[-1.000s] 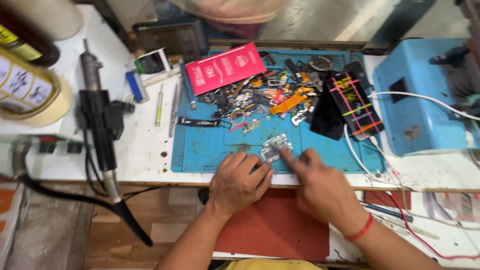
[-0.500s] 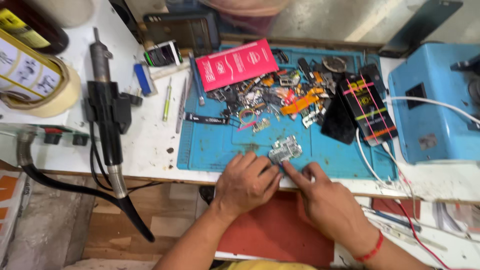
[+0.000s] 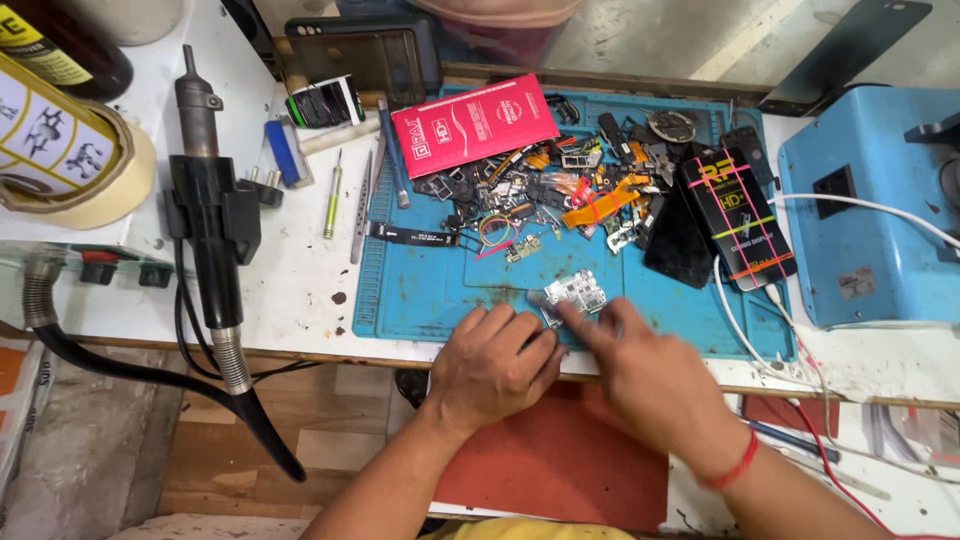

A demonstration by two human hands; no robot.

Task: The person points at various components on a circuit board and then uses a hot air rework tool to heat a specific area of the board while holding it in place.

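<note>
Blue mat (image 3: pixel 430 290): circuit board (image 3: pixel 577 290) under right hand (image 3: pixel 650 375) fingertips

red flat packet (image 3: pixel 474 124) upper mat, black striped packet (image 3: pixel 738 216) right

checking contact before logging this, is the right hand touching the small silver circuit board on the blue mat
Touching: in the head view the right hand rests its forefinger tip on the small silver circuit board, with no gap.
</note>
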